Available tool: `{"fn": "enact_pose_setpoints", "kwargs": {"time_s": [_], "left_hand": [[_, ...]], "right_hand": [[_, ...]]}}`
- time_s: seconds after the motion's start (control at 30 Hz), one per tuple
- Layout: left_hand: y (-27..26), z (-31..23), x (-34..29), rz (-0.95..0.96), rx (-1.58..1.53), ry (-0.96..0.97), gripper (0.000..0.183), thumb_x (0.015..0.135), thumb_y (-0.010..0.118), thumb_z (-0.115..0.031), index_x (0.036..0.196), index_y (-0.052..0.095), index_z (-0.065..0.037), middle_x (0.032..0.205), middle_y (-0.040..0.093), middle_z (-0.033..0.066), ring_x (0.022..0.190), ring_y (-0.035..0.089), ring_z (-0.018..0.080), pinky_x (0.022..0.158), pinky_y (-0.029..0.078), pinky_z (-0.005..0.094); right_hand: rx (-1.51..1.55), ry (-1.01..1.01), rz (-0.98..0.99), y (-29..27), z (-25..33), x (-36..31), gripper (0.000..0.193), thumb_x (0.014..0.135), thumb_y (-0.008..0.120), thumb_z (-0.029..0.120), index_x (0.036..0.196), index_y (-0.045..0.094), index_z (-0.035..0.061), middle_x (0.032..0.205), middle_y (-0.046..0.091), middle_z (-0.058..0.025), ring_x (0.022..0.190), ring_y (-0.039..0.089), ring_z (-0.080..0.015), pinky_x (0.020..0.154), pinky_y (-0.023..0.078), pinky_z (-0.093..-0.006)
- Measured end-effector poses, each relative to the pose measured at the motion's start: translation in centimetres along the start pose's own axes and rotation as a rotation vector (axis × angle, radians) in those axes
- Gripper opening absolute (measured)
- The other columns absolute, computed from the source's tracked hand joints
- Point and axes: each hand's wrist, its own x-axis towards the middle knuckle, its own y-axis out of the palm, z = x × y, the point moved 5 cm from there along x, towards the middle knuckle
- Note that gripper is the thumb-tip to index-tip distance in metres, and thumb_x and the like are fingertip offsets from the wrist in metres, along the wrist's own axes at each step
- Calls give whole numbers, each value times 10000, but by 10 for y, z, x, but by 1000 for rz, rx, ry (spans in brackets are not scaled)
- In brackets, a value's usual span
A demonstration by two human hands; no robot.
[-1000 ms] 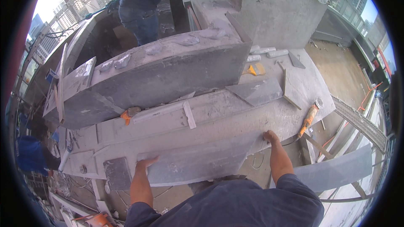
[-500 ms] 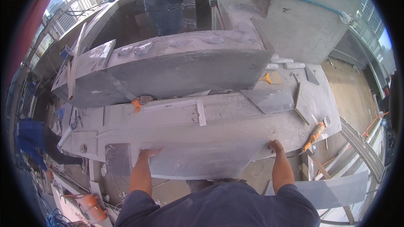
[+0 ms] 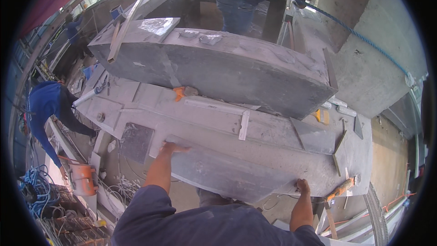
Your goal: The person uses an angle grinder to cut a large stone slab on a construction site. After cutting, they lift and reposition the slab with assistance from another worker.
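A long grey stone slab [image 3: 227, 168] lies at the near edge of the dusty worktop [image 3: 268, 139], its near side sticking out past the edge toward me. My left hand [image 3: 174, 148] holds its left end, with fingers stretched over the top face and the underside of the grip hidden. At the slab's right end, my right hand [image 3: 302, 185] is curled closed around the corner. A square dark grey tile [image 3: 136, 142] lies beside the slab's left end. To the right of my right hand rests an orange angle grinder [image 3: 341, 189].
Behind stands a long grey stone-faced block [image 3: 205, 70]. A carpenter's square [image 3: 243, 125], orange-handled tool [image 3: 183, 92], yellow brush [image 3: 322, 116] and cut slab piece [image 3: 314, 135] lie on the worktop. One person [image 3: 50, 109] reaches to an orange bucket [image 3: 83, 180]; another person [image 3: 241, 4] stands behind the block.
My view has swung left, so the scene sits tilted and farther right. Both hands stay at the slab's ends. The person at left now reaches to the orange bucket.
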Motion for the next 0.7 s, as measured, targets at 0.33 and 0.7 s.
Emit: {"fn": "enact_pose_setpoints", "kwargs": {"time_s": [0.33,0.7], "left_hand": [[-2,-10,-20,-16,-155,-87,1631,575,778,-985,1772,111,-101,1831,-56,214,1666,54,513,1264,219,731],[-7,-7,-54,46,-277,-207,1674,560,787,-988,1776,30,-120,1812,-155,244,1653,23,551,1264,202,742]], "right_hand": [[-57,-10,-43,0,-44,35,456,1007,545,346,970,792,-36,927,767,-222,794,758,-341,746,609,-490],[-12,-214,-708,20,121,-84,290,902,668,243,1107,740,50,1063,747,-280,1014,715,-496,908,579,-577]]}}
